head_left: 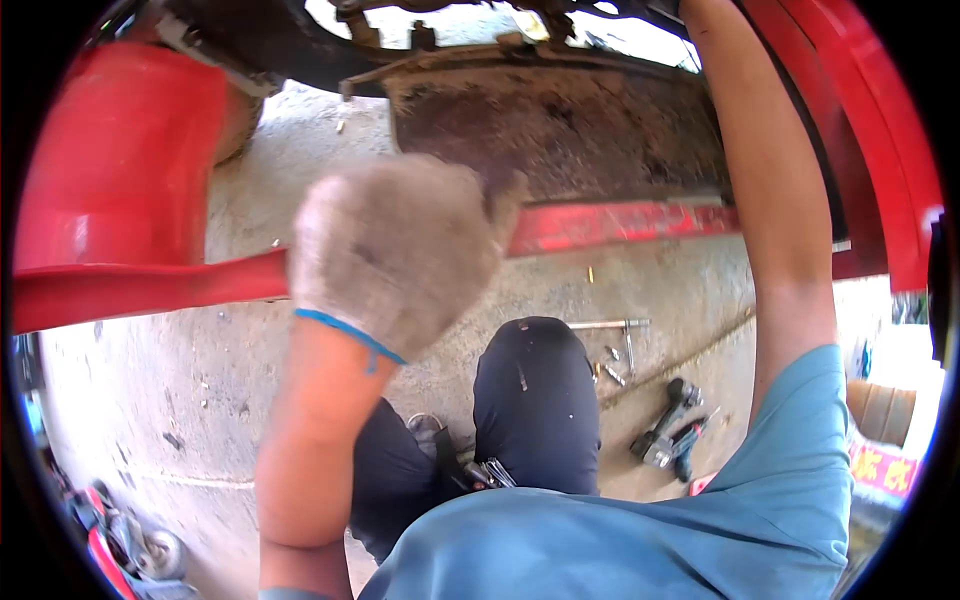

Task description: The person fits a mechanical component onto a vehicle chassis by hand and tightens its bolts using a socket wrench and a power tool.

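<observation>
Our gloved left hand (400, 250) overlaps the red bar (620, 228); we cannot tell its grip. Far right, our right hand is out of view.

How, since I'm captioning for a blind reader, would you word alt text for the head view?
A blurred left hand in a blue-hemmed work glove is in front of a red crossbar and dirt-caked panel; the right arm reaches past the top edge, its hand out of sight. A power tool lies on the concrete floor.
</observation>
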A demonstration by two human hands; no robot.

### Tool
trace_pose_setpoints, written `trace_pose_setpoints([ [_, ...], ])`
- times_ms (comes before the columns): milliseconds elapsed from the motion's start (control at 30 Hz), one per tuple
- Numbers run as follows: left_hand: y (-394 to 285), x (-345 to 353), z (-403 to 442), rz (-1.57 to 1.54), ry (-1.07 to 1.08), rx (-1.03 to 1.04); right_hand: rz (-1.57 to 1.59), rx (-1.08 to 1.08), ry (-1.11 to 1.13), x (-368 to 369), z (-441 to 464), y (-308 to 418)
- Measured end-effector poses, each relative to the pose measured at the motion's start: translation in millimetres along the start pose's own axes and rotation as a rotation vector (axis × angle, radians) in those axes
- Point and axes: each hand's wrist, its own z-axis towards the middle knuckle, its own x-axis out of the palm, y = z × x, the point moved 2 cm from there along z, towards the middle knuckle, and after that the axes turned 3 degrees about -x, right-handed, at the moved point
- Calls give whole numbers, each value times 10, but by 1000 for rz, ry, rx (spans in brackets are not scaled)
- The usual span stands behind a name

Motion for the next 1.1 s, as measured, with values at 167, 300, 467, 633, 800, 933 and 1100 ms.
trace_pose_setpoints([
  [167, -6, 68, -24, 120, 14, 44, -775, -413, -179, -637, -1158, 57],
  [300, 16, 119, -134, 286, -172, 242, -499, -251, -436, -719, -2944, 171],
  [467, 332, 398, 14, 412, -180, 444, -1332, -192, -367, -1444, -4741, -770],
  [633, 651, 574, 146, 394, -80, 340, -1004, 557, -470, -1579, -6472, -1213],
  [800, 866, 696, 228, 434, -65, 388, -675, 919, -14, -624, -7620, -2010],
  [933, 898, 812, 153, 346, -20, 318, -555, 1100, 537, 12, -7428, -2115],
  [1100, 1082, 723, 180, 316, 78, 191, -461, 924, 538, 120, -7376, -2408],
])
